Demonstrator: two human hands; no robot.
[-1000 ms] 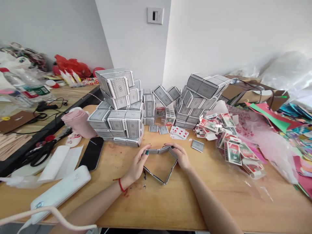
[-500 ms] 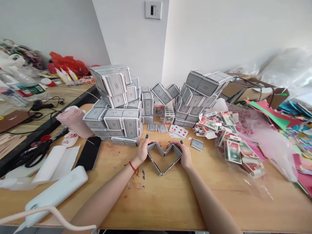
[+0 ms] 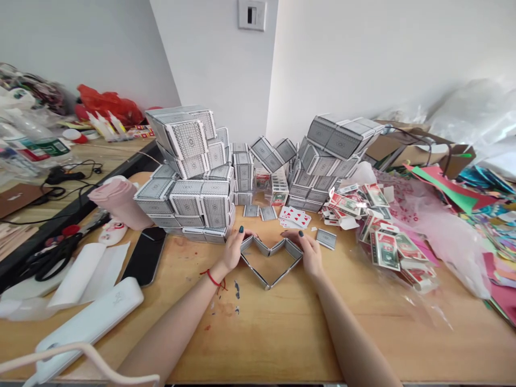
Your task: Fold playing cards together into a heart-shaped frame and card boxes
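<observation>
A heart-shaped frame [image 3: 269, 262] made of folded grey-backed playing cards stands on edge on the wooden table [image 3: 282, 333]. My left hand [image 3: 233, 248] presses its fingers against the frame's left lobe. My right hand [image 3: 308, 251] cups the right lobe, fingers curled on the card edge. Both hands hold the frame between them. Just behind lie a few loose face-down cards [image 3: 260, 212] and a fan of red face-up cards [image 3: 295, 217].
Stacks of card-built blocks stand behind at left [image 3: 189, 177] and right [image 3: 330, 156]. Card boxes [image 3: 382, 236] and coloured paper [image 3: 455, 199] lie at right. At left are a phone [image 3: 145, 255], a pink cup [image 3: 123, 200], scissors [image 3: 48, 258] and a white device [image 3: 88, 325].
The card loop has been pushed from an open four-sided ring into a heart shape. My hands moved slightly away from me with it and now hold its two lobes.
</observation>
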